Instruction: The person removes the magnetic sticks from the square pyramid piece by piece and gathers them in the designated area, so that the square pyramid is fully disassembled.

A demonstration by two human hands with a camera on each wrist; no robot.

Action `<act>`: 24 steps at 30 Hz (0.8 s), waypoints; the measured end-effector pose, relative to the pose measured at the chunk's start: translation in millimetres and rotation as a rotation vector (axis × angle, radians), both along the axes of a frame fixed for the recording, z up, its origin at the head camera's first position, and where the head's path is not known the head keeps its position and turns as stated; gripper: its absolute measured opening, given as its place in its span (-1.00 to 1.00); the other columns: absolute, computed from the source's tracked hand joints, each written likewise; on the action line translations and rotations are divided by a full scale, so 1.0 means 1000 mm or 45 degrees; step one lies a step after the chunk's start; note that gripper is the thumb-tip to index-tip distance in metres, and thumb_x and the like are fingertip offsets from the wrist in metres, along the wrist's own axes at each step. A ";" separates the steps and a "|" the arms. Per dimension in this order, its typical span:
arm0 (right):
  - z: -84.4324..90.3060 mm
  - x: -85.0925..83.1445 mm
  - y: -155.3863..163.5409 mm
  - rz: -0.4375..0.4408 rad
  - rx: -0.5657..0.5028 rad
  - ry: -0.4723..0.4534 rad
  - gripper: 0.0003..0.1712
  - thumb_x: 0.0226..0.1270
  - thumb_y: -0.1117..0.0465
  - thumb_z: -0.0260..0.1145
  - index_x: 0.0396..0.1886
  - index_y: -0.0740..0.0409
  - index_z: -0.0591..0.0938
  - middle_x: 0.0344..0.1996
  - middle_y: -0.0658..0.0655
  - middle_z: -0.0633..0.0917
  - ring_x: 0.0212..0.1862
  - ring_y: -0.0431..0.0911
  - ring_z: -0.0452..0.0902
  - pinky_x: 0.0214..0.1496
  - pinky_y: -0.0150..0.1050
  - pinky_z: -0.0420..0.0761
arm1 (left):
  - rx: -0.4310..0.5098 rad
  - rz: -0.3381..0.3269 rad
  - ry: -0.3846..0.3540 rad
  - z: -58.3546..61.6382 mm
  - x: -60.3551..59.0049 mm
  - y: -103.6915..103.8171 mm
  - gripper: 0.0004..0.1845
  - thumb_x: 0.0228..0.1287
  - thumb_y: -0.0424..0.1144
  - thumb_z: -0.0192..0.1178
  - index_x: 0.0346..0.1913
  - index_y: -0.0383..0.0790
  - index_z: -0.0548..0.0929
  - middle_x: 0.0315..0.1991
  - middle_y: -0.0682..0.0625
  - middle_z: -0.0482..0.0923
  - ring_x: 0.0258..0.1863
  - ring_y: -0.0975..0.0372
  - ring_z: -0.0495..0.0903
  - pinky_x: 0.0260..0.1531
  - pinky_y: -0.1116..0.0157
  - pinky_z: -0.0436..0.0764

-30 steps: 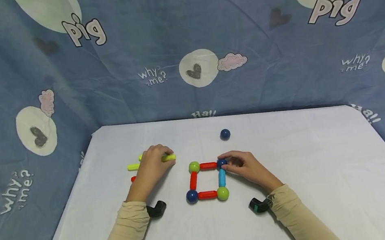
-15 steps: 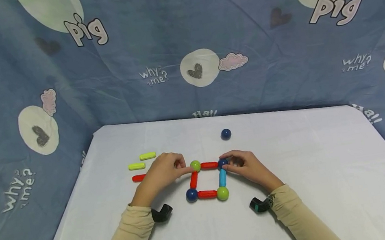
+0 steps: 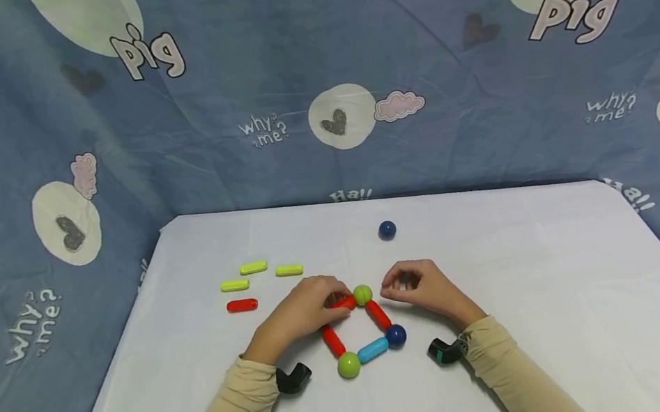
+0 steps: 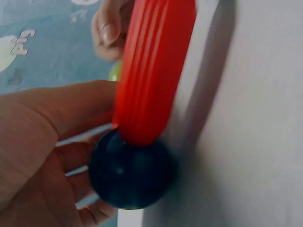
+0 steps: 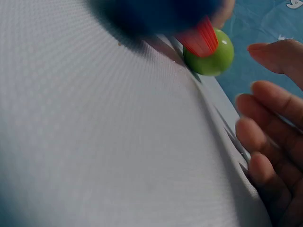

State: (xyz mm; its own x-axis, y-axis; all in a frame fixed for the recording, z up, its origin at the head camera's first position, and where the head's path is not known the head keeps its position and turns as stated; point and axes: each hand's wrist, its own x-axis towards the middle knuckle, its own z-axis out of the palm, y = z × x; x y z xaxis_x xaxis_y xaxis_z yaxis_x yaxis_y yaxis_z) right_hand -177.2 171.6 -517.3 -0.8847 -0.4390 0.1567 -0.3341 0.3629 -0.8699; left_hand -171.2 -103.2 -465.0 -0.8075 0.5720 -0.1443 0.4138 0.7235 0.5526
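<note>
Rods and balls are joined in a four-sided loop on the white table, its corners green and dark blue balls. My left hand (image 3: pixel 306 306) pinches the loop's far-left red rod (image 3: pixel 341 303) between thumb and fingers. One end of that rod meets a green ball (image 3: pixel 363 295); the other meets a dark blue ball (image 4: pixel 132 170), which the hand hides in the head view. A light blue rod (image 3: pixel 373 350) links the near green ball (image 3: pixel 349 365) to another dark blue ball (image 3: pixel 395 335). Just right of the loop, my right hand (image 3: pixel 424 288) holds nothing, fingers loosely bent.
Left of the loop lie several loose rods, including a yellow rod (image 3: pixel 289 270) and a red rod (image 3: pixel 242 305). A loose dark blue ball (image 3: pixel 387 230) sits farther back. Patterned blue cloth (image 3: pixel 274 171) rises behind the white table (image 3: pixel 534 262).
My left hand has left a yellow rod on the table and moved right to the loop. The loop has turned clockwise. My right hand has come off its dark blue ball.
</note>
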 end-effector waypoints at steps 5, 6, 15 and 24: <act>-0.001 -0.001 0.001 0.083 -0.083 -0.009 -0.69 0.20 0.26 0.58 -0.05 0.11 0.78 -0.35 0.09 0.78 -0.39 -0.22 0.58 -0.39 -0.43 0.57 | 0.054 -0.084 0.083 -0.005 0.004 0.010 -0.73 0.26 -0.13 0.48 -0.01 -0.06 0.80 -0.19 0.15 0.76 -0.21 0.33 0.58 -0.06 0.30 0.58; -0.001 -0.001 0.001 0.102 -0.079 -0.022 -0.67 0.19 0.26 0.59 -0.04 0.10 0.78 -0.34 0.09 0.79 -0.39 -0.23 0.58 -0.39 -0.44 0.56 | 0.060 -0.085 0.096 -0.005 0.005 0.012 -0.74 0.26 -0.12 0.48 -0.02 -0.05 0.80 -0.20 0.15 0.76 -0.22 0.34 0.58 -0.07 0.30 0.57; 0.003 0.000 0.000 0.206 0.047 -0.033 -0.66 0.17 0.15 0.62 -0.03 -0.05 0.82 -0.24 -0.04 0.83 -0.52 -0.29 0.40 -0.48 -0.43 0.43 | 0.084 -0.063 0.119 -0.006 0.008 0.019 -0.76 0.29 -0.12 0.46 -0.03 -0.07 0.80 -0.18 0.14 0.77 -0.17 0.32 0.60 -0.04 0.30 0.63; 0.005 0.002 -0.002 0.200 0.042 -0.036 -0.71 0.18 0.18 0.60 -0.08 0.00 0.82 -0.33 0.01 0.79 -0.52 -0.28 0.41 -0.47 -0.44 0.45 | 0.078 -0.051 0.082 -0.004 0.009 0.018 -0.75 0.29 -0.14 0.46 -0.01 -0.10 0.79 -0.21 0.12 0.74 -0.22 0.31 0.57 -0.06 0.31 0.62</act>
State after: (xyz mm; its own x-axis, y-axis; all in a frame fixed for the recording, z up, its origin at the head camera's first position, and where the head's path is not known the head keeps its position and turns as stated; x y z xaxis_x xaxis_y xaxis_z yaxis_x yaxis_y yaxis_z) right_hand -175.6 169.2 -512.4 -0.8085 -0.5769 0.1161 -0.3646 0.3363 -0.8683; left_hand -162.1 -85.1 -469.4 -0.7905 0.6098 -0.0566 0.4776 0.6717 0.5663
